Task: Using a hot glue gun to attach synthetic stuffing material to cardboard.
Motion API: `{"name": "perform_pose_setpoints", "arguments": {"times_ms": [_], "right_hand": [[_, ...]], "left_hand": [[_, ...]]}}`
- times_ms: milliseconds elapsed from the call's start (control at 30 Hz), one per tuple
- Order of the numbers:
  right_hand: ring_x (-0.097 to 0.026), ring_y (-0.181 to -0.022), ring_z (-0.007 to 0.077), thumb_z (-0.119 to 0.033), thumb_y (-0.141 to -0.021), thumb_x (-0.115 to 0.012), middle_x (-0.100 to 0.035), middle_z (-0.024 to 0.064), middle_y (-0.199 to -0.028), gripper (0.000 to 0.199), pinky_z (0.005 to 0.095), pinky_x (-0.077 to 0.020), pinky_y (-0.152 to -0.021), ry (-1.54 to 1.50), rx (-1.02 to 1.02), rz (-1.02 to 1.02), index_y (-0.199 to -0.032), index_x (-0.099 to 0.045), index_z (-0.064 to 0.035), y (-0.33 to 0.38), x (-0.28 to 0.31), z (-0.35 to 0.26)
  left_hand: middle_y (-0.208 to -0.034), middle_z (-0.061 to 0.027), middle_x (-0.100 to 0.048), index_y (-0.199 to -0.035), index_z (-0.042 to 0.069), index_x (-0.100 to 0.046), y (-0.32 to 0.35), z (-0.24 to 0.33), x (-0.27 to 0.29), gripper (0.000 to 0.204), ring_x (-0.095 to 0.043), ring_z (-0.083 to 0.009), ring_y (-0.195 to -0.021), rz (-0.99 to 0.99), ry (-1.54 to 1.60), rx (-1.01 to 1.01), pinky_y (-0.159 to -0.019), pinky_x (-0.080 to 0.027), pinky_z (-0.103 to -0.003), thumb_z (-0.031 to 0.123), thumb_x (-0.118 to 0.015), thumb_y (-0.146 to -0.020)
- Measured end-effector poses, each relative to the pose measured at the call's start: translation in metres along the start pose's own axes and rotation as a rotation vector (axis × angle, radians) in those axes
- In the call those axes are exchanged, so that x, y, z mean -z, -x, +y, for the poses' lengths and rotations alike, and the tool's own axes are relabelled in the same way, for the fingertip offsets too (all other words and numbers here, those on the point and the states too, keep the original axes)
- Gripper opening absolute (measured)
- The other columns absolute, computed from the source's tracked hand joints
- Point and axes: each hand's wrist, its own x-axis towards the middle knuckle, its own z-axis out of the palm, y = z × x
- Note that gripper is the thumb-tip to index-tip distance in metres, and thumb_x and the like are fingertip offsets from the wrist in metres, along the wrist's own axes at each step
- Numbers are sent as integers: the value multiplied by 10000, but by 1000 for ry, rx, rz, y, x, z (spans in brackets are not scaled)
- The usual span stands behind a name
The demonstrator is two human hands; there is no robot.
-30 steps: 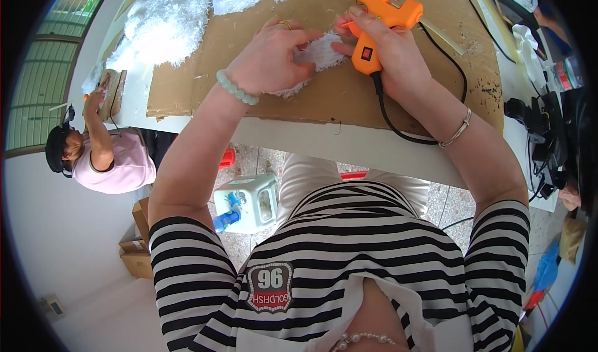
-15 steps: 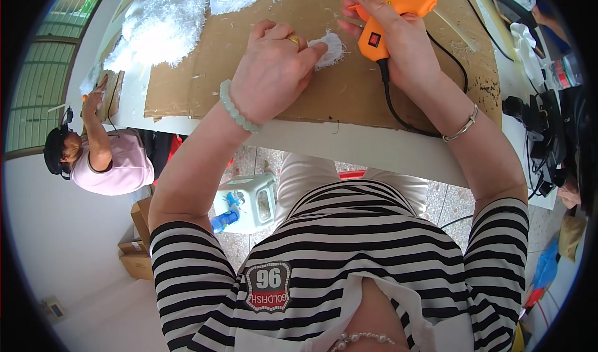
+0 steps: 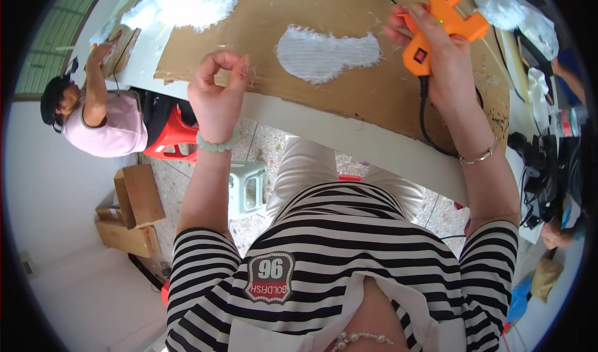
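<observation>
The white bench [image 3: 299, 114] shows a bare strip along its front edge. Behind that strip, a brown cardboard sheet [image 3: 355, 19] covers much of the top. A mass of white fluff [image 3: 193, 3] lies toward the far left part of the bench, overlapping the cardboard. The orange glue gun [image 3: 453, 19] is held over the cardboard's right part; the right hand [image 3: 439, 47] has its fingers wrapped about the handle. The piece of white fabric [image 3: 327, 53], frayed all round, lies flat on the cardboard between the two hands, touching neither. The left hand [image 3: 221, 90] is near the bench's front edge, left of the fabric; its thumb and index fingertips are pressed together, and whether they pinch a fibre cannot be told. A black cord [image 3: 424, 112] drops from the gun's handle toward the front edge. Pale green beads [image 3: 215, 145] circle the left wrist.
</observation>
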Motion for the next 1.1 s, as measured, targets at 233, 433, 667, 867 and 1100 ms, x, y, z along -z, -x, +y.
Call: {"name": "perform_pose_setpoints", "arguments": {"times_ms": [233, 433, 667, 867, 1100], "right_hand": [[-671, -999, 175, -208, -994, -629, -690, 102, -1083, 255, 347, -572, -868, 270, 18, -360, -1151, -636, -8, 3, -16, -16], [-491, -722, 68, -435, -928, -718, -571, -30, -790, 434, 255, -419, -633, 757, -155, -535, -1125, -672, -51, -6, -26, -9], [-651, -951, 122, -270, -973, -684, -674, 53, -1045, 415, 288, -522, -878, 926, -284, -549, -1251, -609, 29, -15, -39, -4], [-625, -885, 107, -302, -963, -696, -668, 23, -936, 382, 274, -511, -820, 853, -213, -555, -1191, -640, 0, -17, -43, 0], [-590, -817, 94, -301, -962, -696, -641, 0, -876, 338, 261, -488, -758, 883, -243, -554, -1143, -649, -19, -20, -42, 4]], "left_hand": [[-1105, -136, -717, -1042, 46, -688, 40, 19, -9, 284, -661, -349, -1059, -307, -317, -468, -954, -494, -453, 121, -797, -790], [-1309, -140, -637, -1192, 98, -667, 53, 33, -28, 463, -564, -358, -1256, -435, -468, -490, -1072, -388, -560, 337, -772, -809], [-1272, -137, -651, -1193, 92, -663, 54, 25, -30, 477, -581, -350, -1236, -457, -452, -468, -1078, -367, -561, 346, -771, -804], [-1259, -137, -655, -1173, 90, -667, 54, 22, -31, 457, -587, -341, -1232, -440, -420, -467, -1072, -365, -564, 330, -775, -799], [-1234, -131, -669, -1144, 92, -673, 56, 20, -33, 414, -595, -327, -1227, -403, -419, -472, -1057, -375, -566, 304, -772, -802]]}}
